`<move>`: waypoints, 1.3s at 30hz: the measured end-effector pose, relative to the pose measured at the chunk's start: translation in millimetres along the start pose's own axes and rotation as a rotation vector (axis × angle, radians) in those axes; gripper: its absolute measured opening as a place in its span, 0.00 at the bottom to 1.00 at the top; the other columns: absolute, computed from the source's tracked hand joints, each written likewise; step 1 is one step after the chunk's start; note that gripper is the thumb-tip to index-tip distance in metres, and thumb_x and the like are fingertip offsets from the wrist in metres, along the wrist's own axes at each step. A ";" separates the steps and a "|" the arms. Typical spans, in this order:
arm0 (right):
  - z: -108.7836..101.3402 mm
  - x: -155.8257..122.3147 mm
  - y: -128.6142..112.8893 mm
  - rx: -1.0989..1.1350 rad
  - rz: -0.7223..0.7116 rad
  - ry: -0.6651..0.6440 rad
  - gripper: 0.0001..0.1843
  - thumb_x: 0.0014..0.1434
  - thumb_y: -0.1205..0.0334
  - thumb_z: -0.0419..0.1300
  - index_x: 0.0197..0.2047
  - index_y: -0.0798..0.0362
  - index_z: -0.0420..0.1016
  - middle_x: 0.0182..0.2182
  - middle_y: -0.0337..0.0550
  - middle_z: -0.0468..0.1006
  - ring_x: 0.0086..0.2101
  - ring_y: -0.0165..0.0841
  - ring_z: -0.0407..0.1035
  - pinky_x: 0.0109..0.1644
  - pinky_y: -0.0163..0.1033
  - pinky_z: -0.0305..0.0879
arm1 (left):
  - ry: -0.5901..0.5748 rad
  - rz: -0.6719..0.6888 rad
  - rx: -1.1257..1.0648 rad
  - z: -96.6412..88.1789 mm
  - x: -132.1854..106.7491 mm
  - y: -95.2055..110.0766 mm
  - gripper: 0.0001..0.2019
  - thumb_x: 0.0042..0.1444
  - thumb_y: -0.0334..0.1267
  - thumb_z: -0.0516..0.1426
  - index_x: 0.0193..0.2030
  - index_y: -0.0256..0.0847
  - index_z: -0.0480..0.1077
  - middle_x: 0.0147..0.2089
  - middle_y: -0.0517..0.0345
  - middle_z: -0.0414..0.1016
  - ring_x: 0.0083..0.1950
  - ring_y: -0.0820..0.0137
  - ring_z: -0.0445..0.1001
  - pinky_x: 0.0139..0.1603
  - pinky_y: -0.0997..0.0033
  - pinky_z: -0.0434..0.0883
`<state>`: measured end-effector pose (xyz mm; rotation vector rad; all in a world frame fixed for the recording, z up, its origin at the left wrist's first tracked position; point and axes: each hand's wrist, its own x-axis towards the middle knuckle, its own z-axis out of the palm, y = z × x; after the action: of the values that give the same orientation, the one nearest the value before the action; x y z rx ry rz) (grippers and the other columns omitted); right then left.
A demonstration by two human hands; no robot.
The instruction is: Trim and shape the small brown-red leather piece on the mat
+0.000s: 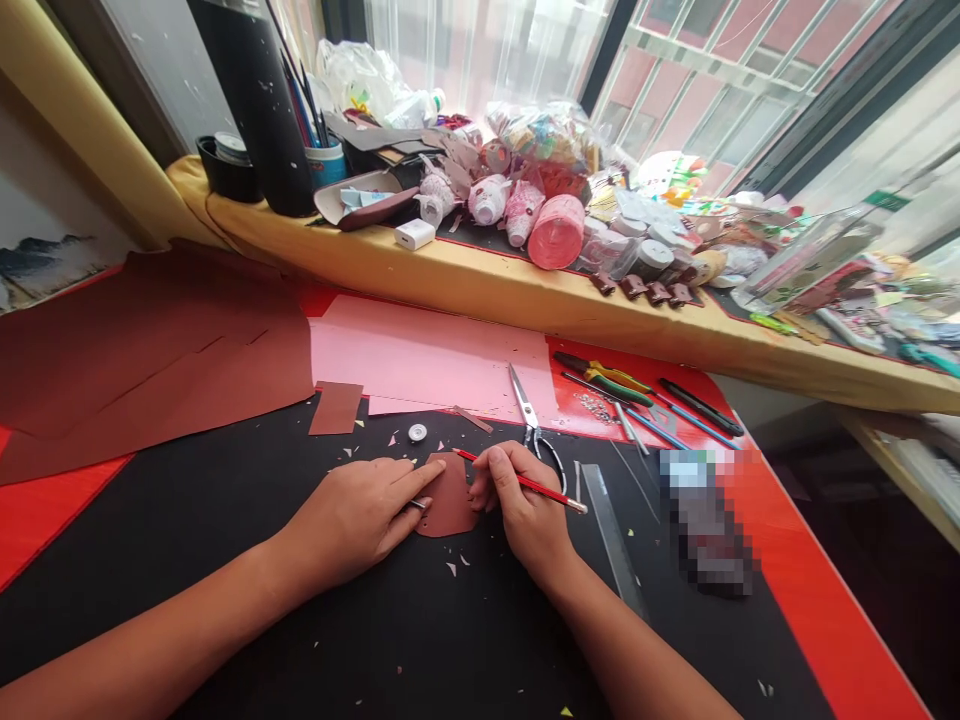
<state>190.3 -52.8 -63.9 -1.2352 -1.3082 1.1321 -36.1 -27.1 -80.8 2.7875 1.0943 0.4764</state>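
Note:
A small brown cut-out piece (450,500) lies on the black mat (300,600). My left hand (360,515) rests on the mat with its fingers stretched flat, pressing the piece's left edge down. My right hand (521,500) is closed around a red pencil (536,487), whose tip touches the top edge of the brown piece. A small metal bit shows under my left fingers, too small to name.
Scissors (532,420) lie just behind my right hand on pink paper (427,355). Brown sheets (150,350) cover the left. A steel ruler (611,530), pens and pliers (607,378) lie to the right. A round tape reel (417,432) sits nearby. A cluttered sill (525,290) runs along the back.

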 end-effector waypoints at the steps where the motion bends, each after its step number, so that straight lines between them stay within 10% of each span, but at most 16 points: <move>1: -0.6 0.3 -2.0 -0.003 -0.014 0.011 0.19 0.72 0.46 0.54 0.38 0.51 0.74 0.25 0.38 0.75 0.24 0.30 0.72 0.28 0.35 0.70 | 0.011 -0.013 -0.020 0.7 -0.5 -0.2 0.19 0.68 0.39 0.51 0.63 0.44 0.69 0.43 0.55 0.82 0.40 0.65 0.80 0.38 0.67 0.72; 13: -78.2 12.0 -23.0 -0.928 -0.339 -0.024 0.12 0.72 0.58 0.53 0.48 0.49 0.77 0.43 0.46 0.82 0.41 0.38 0.76 0.45 0.39 0.68 | -0.274 -0.032 -0.432 -23.5 2.8 -6.0 0.13 0.63 0.49 0.61 0.52 0.50 0.71 0.47 0.64 0.83 0.45 0.68 0.81 0.43 0.72 0.70; 25: -137.0 45.6 -13.5 -1.506 -0.045 -0.118 0.26 0.68 0.73 0.49 0.64 0.51 0.74 0.56 0.51 0.79 0.49 0.43 0.76 0.44 0.40 0.69 | -0.241 0.198 -0.209 -10.8 2.6 -3.9 0.12 0.68 0.32 0.48 0.47 0.46 0.72 0.43 0.60 0.82 0.42 0.68 0.80 0.41 0.71 0.68; 30: -124.8 37.0 -10.1 -1.323 -0.092 -0.020 0.20 0.70 0.66 0.52 0.59 0.51 0.77 0.56 0.49 0.80 0.52 0.43 0.76 0.50 0.43 0.70 | -0.201 0.218 -0.147 -8.3 3.6 -7.0 0.12 0.66 0.30 0.48 0.45 0.45 0.72 0.41 0.59 0.82 0.39 0.67 0.81 0.39 0.70 0.68; 39: -33.7 8.1 -26.8 -1.054 -0.146 -0.171 0.14 0.70 0.56 0.56 0.53 0.45 0.79 0.49 0.43 0.84 0.46 0.39 0.79 0.48 0.40 0.70 | -0.270 -0.075 -0.159 -18.6 7.0 2.8 0.07 0.69 0.40 0.53 0.47 0.45 0.71 0.43 0.59 0.83 0.44 0.63 0.82 0.41 0.68 0.69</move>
<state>221.3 -45.9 -33.7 -1.7355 -2.2101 0.3937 -35.6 -24.6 -61.0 2.5681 1.0455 0.1632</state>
